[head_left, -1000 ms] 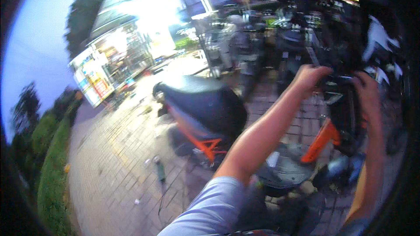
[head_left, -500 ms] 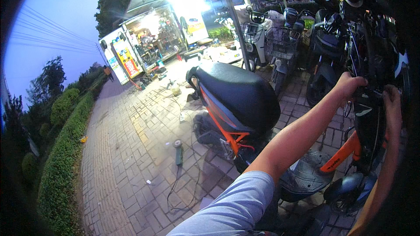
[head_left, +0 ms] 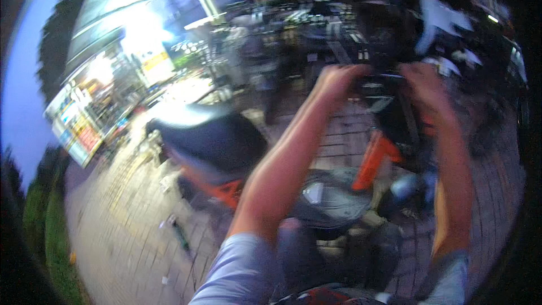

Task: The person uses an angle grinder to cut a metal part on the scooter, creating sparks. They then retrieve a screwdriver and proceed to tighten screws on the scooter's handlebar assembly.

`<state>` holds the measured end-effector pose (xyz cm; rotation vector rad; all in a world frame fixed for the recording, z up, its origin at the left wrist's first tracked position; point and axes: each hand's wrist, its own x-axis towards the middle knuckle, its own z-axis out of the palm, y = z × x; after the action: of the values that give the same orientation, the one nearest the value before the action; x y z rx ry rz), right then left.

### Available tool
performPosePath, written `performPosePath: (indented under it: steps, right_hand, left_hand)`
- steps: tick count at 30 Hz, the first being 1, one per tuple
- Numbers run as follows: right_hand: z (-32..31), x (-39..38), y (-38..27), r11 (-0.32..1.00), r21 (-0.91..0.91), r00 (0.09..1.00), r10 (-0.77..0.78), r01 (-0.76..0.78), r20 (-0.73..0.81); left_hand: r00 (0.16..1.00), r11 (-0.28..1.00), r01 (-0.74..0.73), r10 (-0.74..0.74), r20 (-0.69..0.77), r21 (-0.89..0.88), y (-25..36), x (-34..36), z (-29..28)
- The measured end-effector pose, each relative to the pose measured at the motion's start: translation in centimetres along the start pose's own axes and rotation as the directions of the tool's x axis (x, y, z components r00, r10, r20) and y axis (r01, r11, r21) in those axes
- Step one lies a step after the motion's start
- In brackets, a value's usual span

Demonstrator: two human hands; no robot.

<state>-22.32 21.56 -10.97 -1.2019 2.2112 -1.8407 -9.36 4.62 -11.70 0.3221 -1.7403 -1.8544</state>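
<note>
My left hand (head_left: 344, 79) and my right hand (head_left: 420, 85) are on either side of the top of the scooter's dark front section (head_left: 387, 110), fingers curled onto it, though blur softens their detail. Below are an orange frame piece (head_left: 372, 161), a grey floorboard (head_left: 324, 203) and a blue-grey part (head_left: 406, 186) low at the front. The scooter's black seat (head_left: 212, 138) with orange trim lies left of my left forearm.
Parked two-wheelers (head_left: 259, 62) stand behind, blurred. A lit stall with open doors (head_left: 76, 121) is at the upper left. A green corded power tool (head_left: 178, 231) lies on the paving (head_left: 124, 248). A hedge (head_left: 59, 231) runs along the left edge.
The view has swung and blurred since half a second ago, so the scooter and both hands appear farther left. Both hands remain at the scooter's front section.
</note>
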Motion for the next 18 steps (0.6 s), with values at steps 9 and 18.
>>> performPosePath:
  steps: [9,18]
  right_hand:
    - [-0.5,0.9,-0.4,0.953,0.301,0.996,-0.048,0.024,0.074]
    - [-0.9,0.8,0.4,0.955,0.21,0.949,-0.252,0.212,0.189]
  left_hand:
    - [0.995,0.994,0.077,-0.072,-0.071,0.08,1.2,0.3,0.6]
    - [0.993,0.988,0.091,-0.08,-0.087,0.126,1.1,0.2,0.3]
